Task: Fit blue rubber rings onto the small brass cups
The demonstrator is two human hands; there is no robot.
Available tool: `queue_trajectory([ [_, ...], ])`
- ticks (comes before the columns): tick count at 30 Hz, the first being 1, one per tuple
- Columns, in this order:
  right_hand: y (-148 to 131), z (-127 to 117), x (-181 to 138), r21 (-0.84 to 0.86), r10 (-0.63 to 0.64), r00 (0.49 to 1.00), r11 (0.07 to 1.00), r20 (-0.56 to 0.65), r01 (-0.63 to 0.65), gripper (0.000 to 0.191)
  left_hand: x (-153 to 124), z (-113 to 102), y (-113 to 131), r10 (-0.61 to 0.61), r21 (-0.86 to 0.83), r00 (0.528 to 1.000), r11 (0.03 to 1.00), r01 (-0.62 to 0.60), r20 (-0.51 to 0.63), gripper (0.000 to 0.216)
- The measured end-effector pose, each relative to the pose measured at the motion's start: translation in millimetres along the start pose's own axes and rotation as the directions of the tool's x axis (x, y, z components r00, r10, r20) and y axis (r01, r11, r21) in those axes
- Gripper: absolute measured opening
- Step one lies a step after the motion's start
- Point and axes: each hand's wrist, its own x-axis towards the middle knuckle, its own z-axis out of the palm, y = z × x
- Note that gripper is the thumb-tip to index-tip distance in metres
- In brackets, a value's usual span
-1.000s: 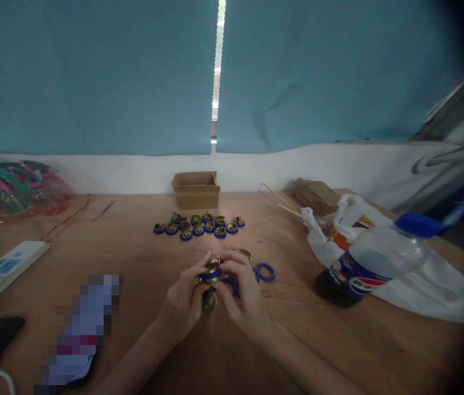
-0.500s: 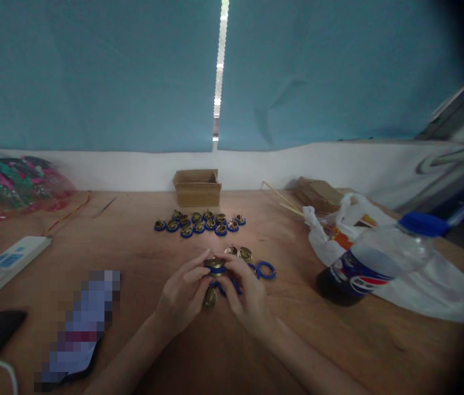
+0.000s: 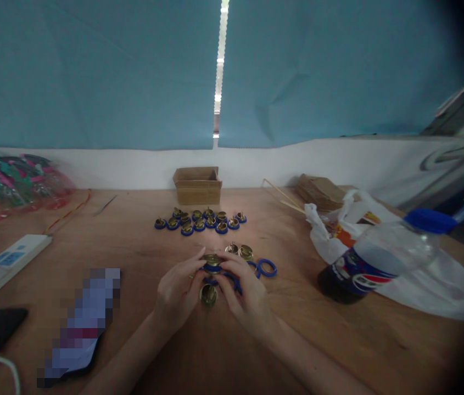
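Between the fingertips of my left hand [image 3: 177, 293] and my right hand [image 3: 249, 293] is a round brass-coloured metal piece with a blue ring [image 3: 212, 264] around it. Both hands pinch it from opposite sides, just above the table. Right below the fingers a loose brass-coloured round piece [image 3: 208, 295] lies on the wood. Beside my right hand are blue rings [image 3: 267, 268], some partly hidden by its fingers. Two more brass-coloured round pieces [image 3: 246, 252] lie just beyond that hand. Farther back sit several ringed brass pieces [image 3: 199, 224] in a cluster, thin metal prongs sticking up.
A small open cardboard box [image 3: 197, 192] stands at the back. To the right are a cola bottle [image 3: 374, 266], a white plastic bag [image 3: 417, 293] and brown cardboard [image 3: 320, 191]. A power strip [image 3: 7, 266], a phone with a blurred-out screen [image 3: 83, 323] and bagged goods [image 3: 17, 181] are left.
Both hands keep hold of the ringed piece, which has shifted slightly up and left. The loose brass piece below them shows more fully. The view has shifted a little.
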Motion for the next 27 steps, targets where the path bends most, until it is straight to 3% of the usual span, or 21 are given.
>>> queue_trajectory([
  [11,1.7,-1.6,-1.3,-0.024,-0.008,1.000,1.000,0.023,0.009,0.033,5.8,-1.9,5.6,0.011,0.069,1.000,0.998,-0.010,-0.018,0.032],
  [18,1.7,-4.6,-0.9,-0.093,-0.070,0.995,0.993,0.074,0.077,0.038,4.5,0.4,10.2,-0.148,0.136,0.987,0.978,0.156,-0.071,0.018],
  [27,8.0,-3.2,-2.1,-0.069,0.126,0.981,0.991,0.149,-0.116,0.031,9.9,-1.8,13.9,-0.106,0.093,0.993,0.989,0.111,-0.050,0.022],
])
